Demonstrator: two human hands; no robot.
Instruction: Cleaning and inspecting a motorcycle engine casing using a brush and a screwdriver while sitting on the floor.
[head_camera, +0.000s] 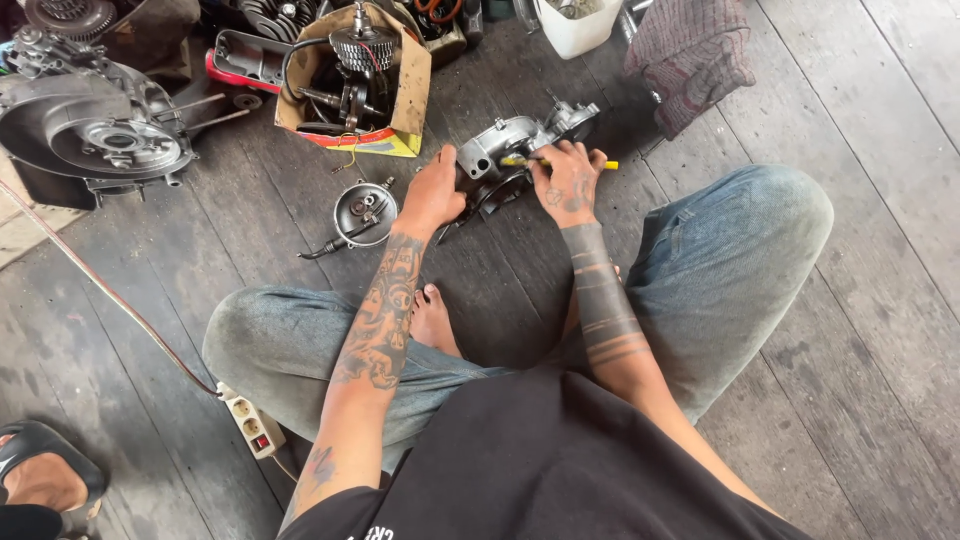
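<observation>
A person sits cross-legged on a dark wooden plank floor, seen from above, in blue jeans and a black shirt, both forearms tattooed. The left hand rests on the edge of a grey metal engine casing lying on the floor in front of the knees. The right hand grips a yellow-handled tool laid across the casing. Just left of the left hand lies a round metal cover. Beyond it, a cardboard box holds gears. A large engine block sits far left, and a white power strip lies beside the left knee.
</observation>
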